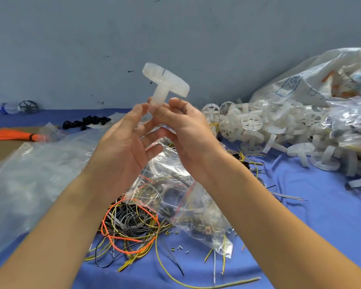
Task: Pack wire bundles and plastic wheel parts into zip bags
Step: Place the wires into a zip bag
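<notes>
I hold a translucent white plastic wheel part [165, 82] up in front of me, its disc on top and its stem pointing down. My right hand [186, 130] pinches the stem between thumb and fingers. My left hand [123, 142] is beside it with fingers spread and relaxed, fingertips near the stem's lower end. Below my hands lie clear zip bags [186, 197] with red seal lines, holding wires. A loose wire bundle [129, 224] of orange, yellow and black strands lies on the blue cloth [311, 205].
A heap of white wheel parts [269, 128] spills from a large clear sack [321, 84] at the right. A big plastic sheet [29, 174] covers the left. Small black parts [86, 122], orange wires [10, 135], a bottle [7, 108] and a dark wheel [28, 106] lie at the back left.
</notes>
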### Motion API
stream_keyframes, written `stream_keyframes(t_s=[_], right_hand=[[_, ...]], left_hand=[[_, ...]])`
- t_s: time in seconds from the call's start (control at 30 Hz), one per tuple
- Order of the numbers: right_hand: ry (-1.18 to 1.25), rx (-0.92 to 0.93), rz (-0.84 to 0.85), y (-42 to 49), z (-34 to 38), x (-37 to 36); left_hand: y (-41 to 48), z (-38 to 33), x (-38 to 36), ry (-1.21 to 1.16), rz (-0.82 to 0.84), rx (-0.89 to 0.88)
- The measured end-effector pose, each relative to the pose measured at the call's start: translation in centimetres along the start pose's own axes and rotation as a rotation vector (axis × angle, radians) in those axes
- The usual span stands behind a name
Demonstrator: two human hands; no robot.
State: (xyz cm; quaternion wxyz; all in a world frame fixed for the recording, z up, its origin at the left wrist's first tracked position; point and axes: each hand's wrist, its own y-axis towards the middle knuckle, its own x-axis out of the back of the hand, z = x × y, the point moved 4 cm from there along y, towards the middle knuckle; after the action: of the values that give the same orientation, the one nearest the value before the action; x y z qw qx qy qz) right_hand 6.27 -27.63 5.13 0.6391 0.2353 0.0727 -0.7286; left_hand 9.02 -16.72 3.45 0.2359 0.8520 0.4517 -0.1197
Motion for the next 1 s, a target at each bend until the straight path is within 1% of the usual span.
stream_keyframes(t_s=[0.17, 0.27, 0.33, 0.4, 0.43, 0.5, 0.57, 0.63, 0.73, 0.8, 0.9, 1.0], right_hand=[[-0.063, 0.047, 0.038, -0.6, -0.3, -0.6], [-0.197, 0.104, 0.148, -0.5, -0.2, -0.9], [-0.381, 0.132, 0.22, -0.1, 0.2, -0.5], [-0.661, 0.174, 0.259, 0.4, 0.5, 0.5], [-0.82, 0.199, 0.246, 0.7, 0.5, 1.2], [-1.064, 0.217, 0.17, 1.3, -0.1, 2.8], [-1.204, 0.195, 0.13, 1.8, -1.3, 3.8], [-1.302, 0.145, 0.144, 2.2, -2.7, 4.4], [-1.336, 0.083, 0.176, 2.9, -4.3, 4.7], [-1.316, 0.052, 0.163, 3.3, -5.0, 5.1], [-1.305, -0.059, 0.137, 4.0, -5.7, 6.2], [-1.159, -0.152, 0.204, 4.3, -5.9, 6.6]], left_hand=[[0.0, 0.2, 0.7, -0.149, -0.039, 0.088], [-0.1, 0.4, 1.4, -0.197, -0.064, 0.12], [-0.2, 0.2, 1.9, -0.227, -0.08, 0.137], [0.0, -0.5, 3.0, -0.252, -0.111, 0.138], [0.0, -0.9, 3.8, -0.247, -0.128, 0.136], [-0.1, -1.9, 5.7, -0.143, -0.163, 0.139], [-0.6, -2.3, 8.2, 0.032, -0.224, 0.181], [-1.4, -2.1, 11.1, 0.177, -0.327, 0.268], [-2.1, -0.8, 14.2, 0.325, -0.427, 0.405], [-2.0, 0.2, 14.6, 0.425, -0.441, 0.469], [-1.4, 1.6, 13.0, 0.482, -0.368, 0.531], [-0.8, 2.7, 11.2, 0.424, -0.257, 0.59]])
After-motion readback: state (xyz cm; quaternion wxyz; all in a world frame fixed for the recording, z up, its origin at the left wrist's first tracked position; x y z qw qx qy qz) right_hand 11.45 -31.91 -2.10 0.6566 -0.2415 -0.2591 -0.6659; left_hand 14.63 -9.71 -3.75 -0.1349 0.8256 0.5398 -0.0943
